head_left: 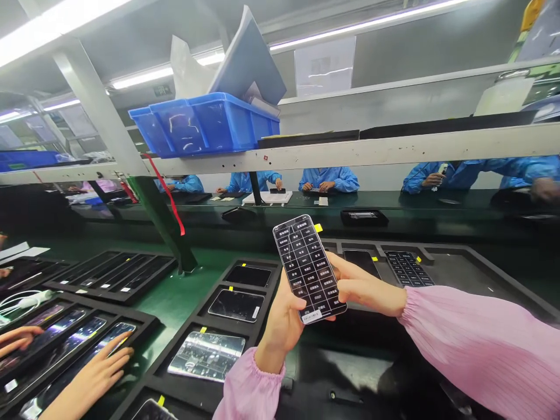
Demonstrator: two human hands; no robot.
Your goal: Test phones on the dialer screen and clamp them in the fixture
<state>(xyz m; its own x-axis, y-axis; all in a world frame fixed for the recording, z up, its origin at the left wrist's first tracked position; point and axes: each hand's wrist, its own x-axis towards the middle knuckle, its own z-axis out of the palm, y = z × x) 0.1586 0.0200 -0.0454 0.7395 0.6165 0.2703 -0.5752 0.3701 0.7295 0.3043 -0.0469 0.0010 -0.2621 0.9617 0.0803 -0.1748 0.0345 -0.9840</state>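
Observation:
A smartphone (308,262) is held up in front of me, its lit screen showing a grid of labelled cells on black. A yellow tab sticks out at its upper right edge and a white label lies across its lower end. My left hand (282,315) grips the phone's lower left side, thumb on the front. Round the lower right edge closes my right hand (365,280), its thumb near the screen. Left of my hands, a black tray (179,332) holds several phones with yellow tabs. Behind my right hand, another tray (464,262) carries a phone with a similar grid (406,268).
A co-worker's hands (94,370) reach over a phone tray (146,321) at lower left. Overhead, a white shelf rail (315,156) bears a blue bin (196,125). A green post (166,224) with red ribbon stands left. People in blue sleeves sit across the bench.

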